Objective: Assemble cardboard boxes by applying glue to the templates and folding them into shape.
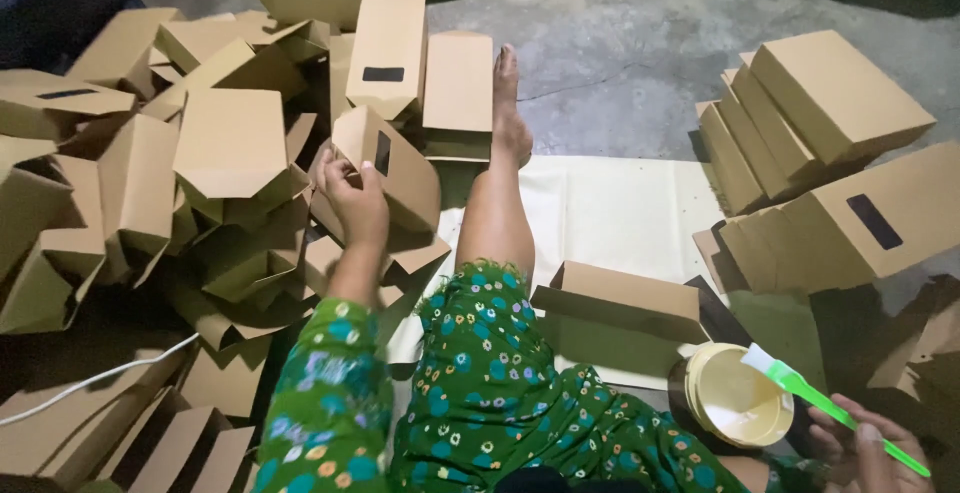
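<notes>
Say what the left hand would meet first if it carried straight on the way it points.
The left hand already touches a half-folded brown box; going on, it would probably push into that box, though depth is unclear.

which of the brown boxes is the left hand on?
The left hand grips the tilted brown box with a dark window slot, at the pile's right edge beside the leg; the other boxes lie untouched.

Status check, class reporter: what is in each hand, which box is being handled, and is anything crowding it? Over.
Left hand grips brown cardboard box at pile's edge. Right hand holds green brush over glue tub. Loose unfolded boxes crowd the left side.
</notes>
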